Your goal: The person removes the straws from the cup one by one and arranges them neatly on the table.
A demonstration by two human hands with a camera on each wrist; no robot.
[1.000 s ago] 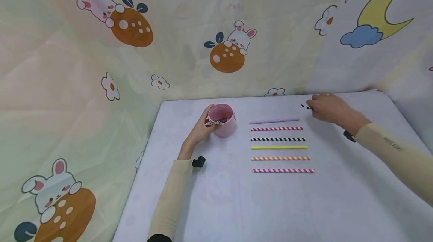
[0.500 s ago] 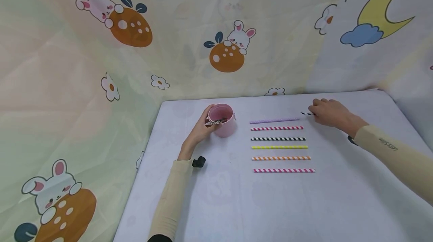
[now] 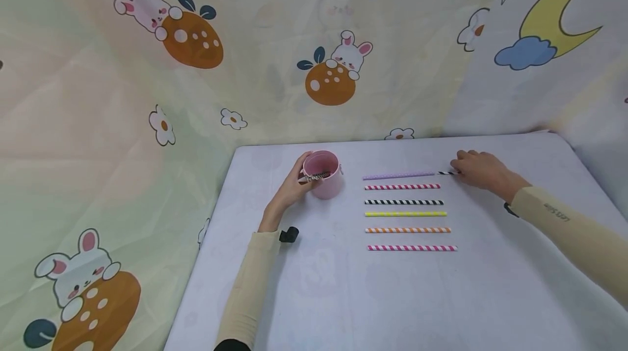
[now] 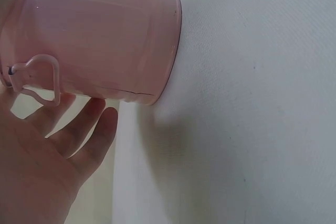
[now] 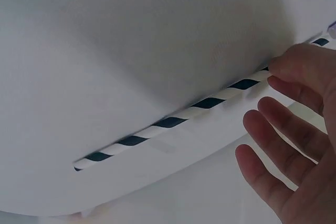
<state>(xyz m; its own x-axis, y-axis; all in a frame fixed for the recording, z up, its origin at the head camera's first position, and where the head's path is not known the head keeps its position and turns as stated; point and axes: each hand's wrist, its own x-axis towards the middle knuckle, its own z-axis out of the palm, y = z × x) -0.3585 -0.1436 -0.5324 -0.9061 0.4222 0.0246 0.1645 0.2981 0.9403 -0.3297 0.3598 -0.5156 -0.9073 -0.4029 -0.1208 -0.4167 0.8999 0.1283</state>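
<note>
My left hand (image 3: 290,183) grips a pink bucket (image 3: 328,187) at the back of the table, from its left side. The left wrist view shows fingers against the bucket wall (image 4: 105,35), below a small side loop (image 4: 44,80). A dark-patterned piece (image 3: 318,176) shows at the bucket's mouth. With thumb and index finger, my right hand (image 3: 483,173) pinches a black-and-white striped paper straw (image 5: 170,121), close to the table. This straw's left end (image 3: 444,173) comes right beside the right end of a purple straw (image 3: 398,176). My other right fingers are spread apart.
Below the purple straw lie red-striped (image 3: 402,187), black-striped (image 3: 404,202), yellow (image 3: 405,214), orange-striped (image 3: 408,230) and pink-striped (image 3: 412,248) straws in roughly parallel rows. A patterned cloth backdrop (image 3: 275,89) rises behind the white table (image 3: 343,307).
My right hand has moved toward me with the black-and-white straw, bringing it down level with the purple straw. The left hand and bucket stay put.
</note>
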